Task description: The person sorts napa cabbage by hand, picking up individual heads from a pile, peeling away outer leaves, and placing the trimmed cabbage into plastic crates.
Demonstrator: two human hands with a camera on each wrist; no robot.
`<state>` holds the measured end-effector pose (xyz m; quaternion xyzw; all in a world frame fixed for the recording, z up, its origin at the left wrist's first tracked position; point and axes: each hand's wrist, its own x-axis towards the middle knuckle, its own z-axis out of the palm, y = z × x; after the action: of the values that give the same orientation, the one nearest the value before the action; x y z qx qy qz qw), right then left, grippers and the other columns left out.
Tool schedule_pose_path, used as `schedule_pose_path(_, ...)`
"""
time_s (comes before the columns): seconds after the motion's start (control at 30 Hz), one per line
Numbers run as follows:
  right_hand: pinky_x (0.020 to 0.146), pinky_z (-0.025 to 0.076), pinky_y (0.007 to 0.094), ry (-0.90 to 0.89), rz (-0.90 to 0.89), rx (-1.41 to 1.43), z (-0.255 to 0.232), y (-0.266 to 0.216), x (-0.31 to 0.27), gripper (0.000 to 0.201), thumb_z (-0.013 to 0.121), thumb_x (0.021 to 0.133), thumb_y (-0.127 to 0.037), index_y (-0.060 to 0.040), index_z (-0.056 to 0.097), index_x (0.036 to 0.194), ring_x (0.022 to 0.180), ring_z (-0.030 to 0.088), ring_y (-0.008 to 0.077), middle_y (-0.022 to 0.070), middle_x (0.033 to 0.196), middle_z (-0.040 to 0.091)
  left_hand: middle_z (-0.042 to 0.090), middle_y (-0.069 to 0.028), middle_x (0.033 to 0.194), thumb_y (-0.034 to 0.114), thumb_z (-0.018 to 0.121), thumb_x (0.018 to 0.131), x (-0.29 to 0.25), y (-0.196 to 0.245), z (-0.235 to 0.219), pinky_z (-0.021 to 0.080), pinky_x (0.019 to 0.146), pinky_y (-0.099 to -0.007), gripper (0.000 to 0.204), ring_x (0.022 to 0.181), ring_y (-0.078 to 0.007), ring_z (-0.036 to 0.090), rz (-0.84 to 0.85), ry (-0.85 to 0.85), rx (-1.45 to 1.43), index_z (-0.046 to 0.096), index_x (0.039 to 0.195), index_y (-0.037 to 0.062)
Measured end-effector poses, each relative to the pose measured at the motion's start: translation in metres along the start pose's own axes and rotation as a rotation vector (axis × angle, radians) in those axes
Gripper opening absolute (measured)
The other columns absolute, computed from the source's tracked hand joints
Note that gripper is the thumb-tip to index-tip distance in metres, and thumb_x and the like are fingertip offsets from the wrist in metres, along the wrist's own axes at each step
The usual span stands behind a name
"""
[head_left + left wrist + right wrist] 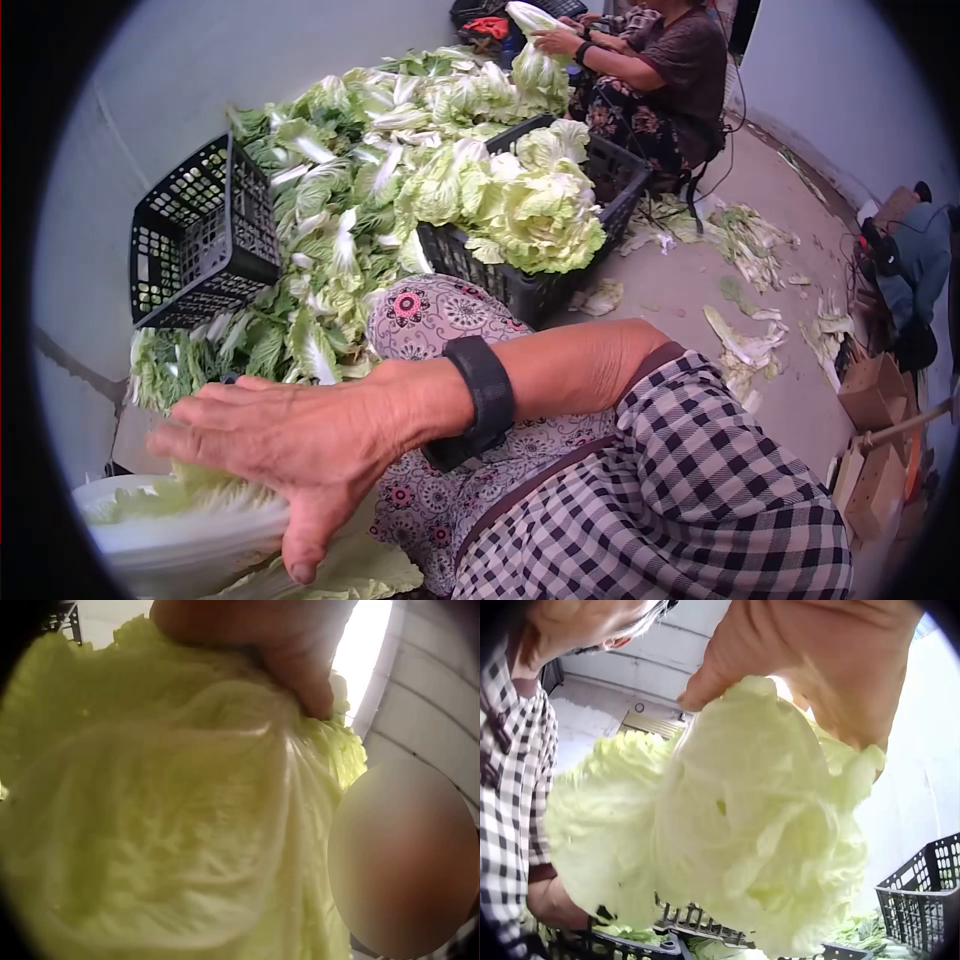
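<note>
A pale green and white napa cabbage (pixel 190 540) lies at the lower left of the head view. My right hand (pixel 290 430) reaches across and lies over it, thumb down its near side. In the right wrist view the same hand (pixel 817 660) grips the cabbage (pixel 742 817) from above, thumb on one side, fingers on the other. The left wrist view is mostly filled by a cabbage leaf (pixel 165 825), with my left hand (pixel 262 637) holding the cabbage at the top. In the head view my left hand is hidden.
A heap of napa cabbages and leaves (pixel 340 240) lines the wall. One black crate (pixel 200 240) stands tilted on it; another crate (pixel 625 190) holds trimmed cabbages. Another person (pixel 670 100) sits beyond, holding a cabbage. Loose leaves (pixel 750 345) litter the floor beside cardboard boxes (pixel 875 440).
</note>
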<state>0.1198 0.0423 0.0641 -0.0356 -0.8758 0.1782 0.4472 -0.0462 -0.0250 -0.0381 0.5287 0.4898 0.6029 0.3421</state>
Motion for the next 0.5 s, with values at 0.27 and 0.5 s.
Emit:
schedule_pose_path(0.27,0.081,0.050,0.0378,0.179,0.361,0.550,0.005,0.007,-0.035,0.087,0.070,0.063,-0.024,0.0022,0.026,0.133,0.094,0.061,0.0338,0.0222,0.103,0.058,0.045,-0.0230,0.128,0.026,0.056,0.088,0.004,0.013,-0.009,0.042,0.090,-0.0401,0.053,0.109,-0.0300,0.050,-0.026,0.031,0.044,0.039,0.128,-0.0047)
schedule_pose_path(0.5,0.082,0.049,0.0332,0.404,0.348,0.723,-0.032,0.006,-0.052,0.073,0.071,0.065,-0.021,0.0025,0.038,0.126,0.094,0.060,0.0207,0.0149,0.104,0.058,0.045,-0.0248,0.127,0.024,0.057,0.087,0.003,0.037,-0.002,0.043,0.088,-0.0404,0.052,0.108,-0.0313,0.051,-0.022,0.082,0.106,0.041,0.127,-0.0057)
